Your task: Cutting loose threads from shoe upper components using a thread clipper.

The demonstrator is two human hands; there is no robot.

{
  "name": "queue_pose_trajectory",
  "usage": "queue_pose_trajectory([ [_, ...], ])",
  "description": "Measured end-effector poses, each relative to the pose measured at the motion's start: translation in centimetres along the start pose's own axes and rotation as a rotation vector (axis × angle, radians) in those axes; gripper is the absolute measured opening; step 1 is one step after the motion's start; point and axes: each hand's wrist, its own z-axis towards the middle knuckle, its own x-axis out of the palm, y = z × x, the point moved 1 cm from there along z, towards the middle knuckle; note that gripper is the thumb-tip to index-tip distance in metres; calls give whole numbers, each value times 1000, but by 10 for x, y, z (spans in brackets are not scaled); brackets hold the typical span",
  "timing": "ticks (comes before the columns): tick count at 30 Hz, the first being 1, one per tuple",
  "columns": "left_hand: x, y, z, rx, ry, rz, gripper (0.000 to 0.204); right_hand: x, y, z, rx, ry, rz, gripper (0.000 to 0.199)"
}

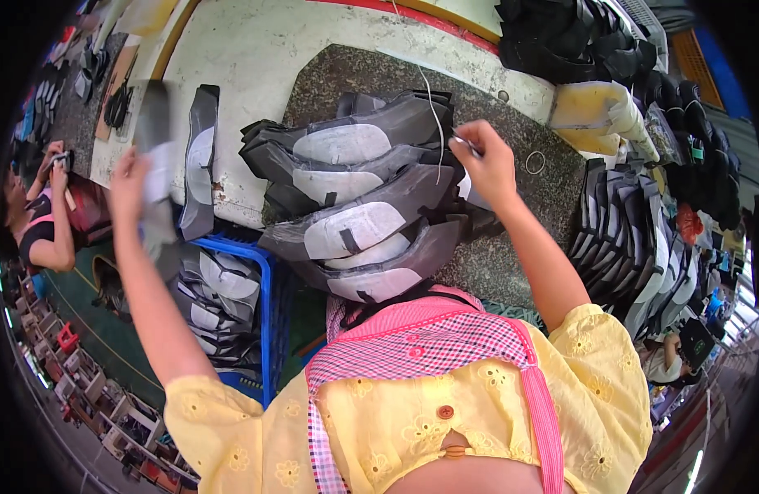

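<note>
1. I see the left hand (128, 183) grasping a blurred grey-and-white curved panel (157, 165) at left.
2. The right hand (488, 161) pinches a small, unclear object (475, 150) right of the grey-and-white panel pile (350, 226), seemingly placed within reach.

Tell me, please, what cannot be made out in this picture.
All in the head view:
Gray piece at the left hand: its details, lost to motion blur.
Small item in the right hand: its shape, mostly covered by fingers.
Blue crate: its lower contents, buried under upper pieces.
</note>
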Motion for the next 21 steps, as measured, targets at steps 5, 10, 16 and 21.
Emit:
queue_pose_trajectory([
  [5, 102, -124, -82, -33, -133, -177, 34, 1, 17, 10, 17, 299, -434, 8],
  [10, 174, -207, -228, -325, 876, -1308, 48, 19, 63, -58, -777, 577, -178, 12],
  [16, 166, -195, -262, -430, 953, -1454, 29, -12, 85, -58, -844, 465, -120, 29],
  [21, 162, -214, -258, -347, 664, -1558, 28, 4, 92, -61, -996, 592, -35, 20],
])
